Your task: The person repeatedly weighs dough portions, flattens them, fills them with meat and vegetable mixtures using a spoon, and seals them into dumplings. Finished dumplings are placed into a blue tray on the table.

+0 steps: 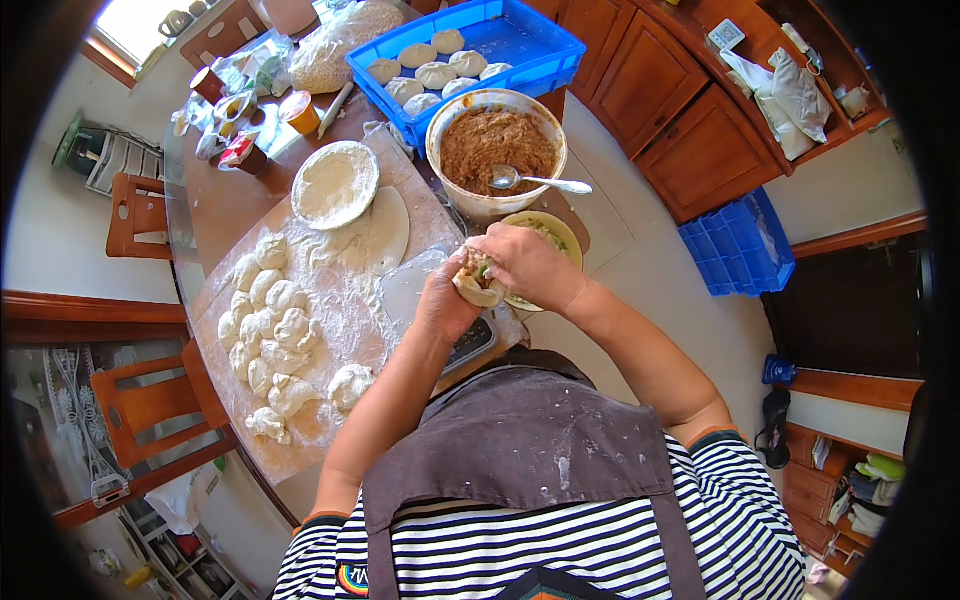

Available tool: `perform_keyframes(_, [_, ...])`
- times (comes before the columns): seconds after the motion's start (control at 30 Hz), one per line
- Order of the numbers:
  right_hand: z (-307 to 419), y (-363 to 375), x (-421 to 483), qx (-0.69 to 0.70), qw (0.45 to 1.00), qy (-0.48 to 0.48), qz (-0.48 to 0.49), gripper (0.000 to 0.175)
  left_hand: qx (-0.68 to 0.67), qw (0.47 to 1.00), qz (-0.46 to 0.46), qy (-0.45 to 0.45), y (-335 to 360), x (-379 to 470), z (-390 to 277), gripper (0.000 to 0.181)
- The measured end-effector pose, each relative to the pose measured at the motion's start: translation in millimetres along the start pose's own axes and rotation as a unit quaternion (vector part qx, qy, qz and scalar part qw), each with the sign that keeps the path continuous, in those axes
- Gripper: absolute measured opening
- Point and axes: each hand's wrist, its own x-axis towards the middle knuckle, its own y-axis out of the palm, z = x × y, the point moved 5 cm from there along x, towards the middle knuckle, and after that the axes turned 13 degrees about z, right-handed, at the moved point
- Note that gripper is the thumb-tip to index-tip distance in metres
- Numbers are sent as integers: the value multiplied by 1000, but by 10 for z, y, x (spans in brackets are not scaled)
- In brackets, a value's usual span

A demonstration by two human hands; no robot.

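Note:
My left hand [444,300] cups a round dough wrapper [477,294] with brown filling and a bit of green in it. My right hand [534,264] bends over the same wrapper, its fingertips at the filling and the rim; their exact grip is partly hidden. Under my right hand sits a yellowish bowl [574,244] of chopped green and pale bits. Just beyond stands a white tub [495,204] of brown filling [495,142], with a metal spoon [551,183] lying in it. A digital scale [472,341] is below my left hand, partly covered by a clear floury sheet [405,285].
Several dough pieces [274,315] lie on the floured board [345,292], left of a larger lump [350,386]. Behind them is a stack of floured wrappers [335,184]. A blue crate [517,45] holds several filled buns [435,75]. Cups [300,112] and bags [337,52] crowd the table's far side.

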Motion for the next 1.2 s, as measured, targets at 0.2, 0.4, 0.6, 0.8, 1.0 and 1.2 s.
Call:
perform_keyframes(0.2, [-252, -235, -262, 75, 993, 71, -51, 15, -5, 1000, -14, 27, 58, -80, -89, 45])
perform_keyframes(0.4, [-111, -60, -356, 44, 992, 74, -90, 25, -65, 994, 4, 90, 163, -256, -254, 43])
perform_keyframes(0.6, [445, 157, -149, 69, 989, 35, -125, 42, -67, 983, 42, 163, 329, -377, -385, 43])
perform_keyframes(0.8, [411, 224, -2, 163, 980, 1, -117, 35, 56, 983, 17, 175, 302, -573, -563, 44])
perform_keyframes(1.0, [292, 395, 151, 586, 803, 111, 5, 35, 159, 971, 8, 177, 377, -806, -665, 41])
perform_keyframes(1.2, [457, 443, 273, 605, 792, 79, 0, 22, 159, 970, 6, 182, 406, -971, -744, 41])
